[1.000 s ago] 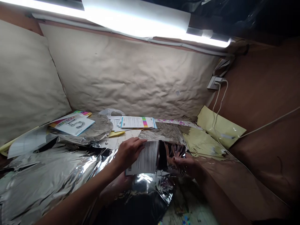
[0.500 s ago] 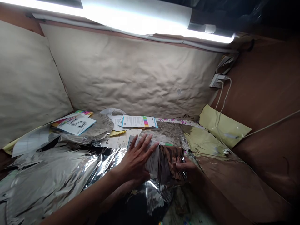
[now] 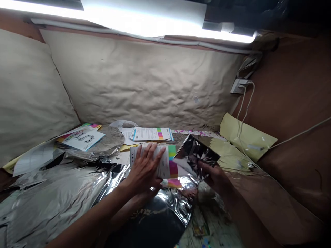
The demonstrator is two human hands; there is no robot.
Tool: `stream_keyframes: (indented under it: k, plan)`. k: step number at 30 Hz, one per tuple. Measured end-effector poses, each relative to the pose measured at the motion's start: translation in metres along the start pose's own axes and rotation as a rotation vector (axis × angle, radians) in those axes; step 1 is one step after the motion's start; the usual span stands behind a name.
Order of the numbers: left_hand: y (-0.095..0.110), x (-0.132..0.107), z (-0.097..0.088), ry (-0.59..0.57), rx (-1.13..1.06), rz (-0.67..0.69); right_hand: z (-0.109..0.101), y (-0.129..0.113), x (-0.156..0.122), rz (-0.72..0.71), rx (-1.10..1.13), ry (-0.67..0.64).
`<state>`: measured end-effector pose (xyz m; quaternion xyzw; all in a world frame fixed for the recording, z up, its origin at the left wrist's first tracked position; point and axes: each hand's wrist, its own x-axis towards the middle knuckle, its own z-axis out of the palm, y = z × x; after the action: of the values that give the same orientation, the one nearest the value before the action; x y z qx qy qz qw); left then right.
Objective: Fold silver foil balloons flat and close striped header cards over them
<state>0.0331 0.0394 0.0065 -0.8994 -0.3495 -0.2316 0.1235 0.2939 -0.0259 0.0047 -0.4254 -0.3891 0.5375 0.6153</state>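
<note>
Left hand (image 3: 144, 168) lies flat on a printed leaflet (image 3: 157, 162), fingers spread wide, pressing, no grip. Right hand (image 3: 213, 177) has its fingers (image 3: 207, 168) pinched narrow on a silver foil flap (image 3: 193, 155), raised just beside the leaflet's right edge. Leaflet sits over a foil balloon (image 3: 51, 189), flat, apparently uninflated. Done: foil opened out. Remaining: second leaflet (image 3: 152, 134) and "5" card (image 3: 81, 139) lie apart, up the table, unhandled.

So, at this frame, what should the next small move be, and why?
Probably the right hand should smooth the silver foil down, because it is pinching a raised, crumpled flap of it, while the left hand lies spread on the printed leaflet, seemingly holding that steady.
</note>
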Motion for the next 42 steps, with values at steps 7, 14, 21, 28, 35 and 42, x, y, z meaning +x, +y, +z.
stream_keyframes:
  k: [7,14,21,28,35,42]
  plan:
    - [-0.005,0.000,0.002,0.075,0.056,-0.042,-0.014,-0.003,0.008,-0.078,-0.271,-0.042]
    - [0.000,-0.002,-0.001,0.028,0.025,0.129,-0.005,0.003,0.005,0.021,-0.391,-0.221]
    - [0.001,-0.003,0.003,0.017,0.032,0.051,-0.013,-0.011,0.006,0.091,-0.536,-0.184]
    - [-0.001,-0.004,0.003,0.014,0.028,0.032,0.005,0.001,0.019,0.001,-0.551,-0.156]
    - [0.002,-0.005,-0.001,0.046,0.005,0.090,0.046,-0.003,0.031,0.117,-0.442,-0.419]
    - [-0.001,-0.007,-0.001,0.042,0.016,0.014,0.047,-0.004,0.028,0.353,0.001,-0.600]
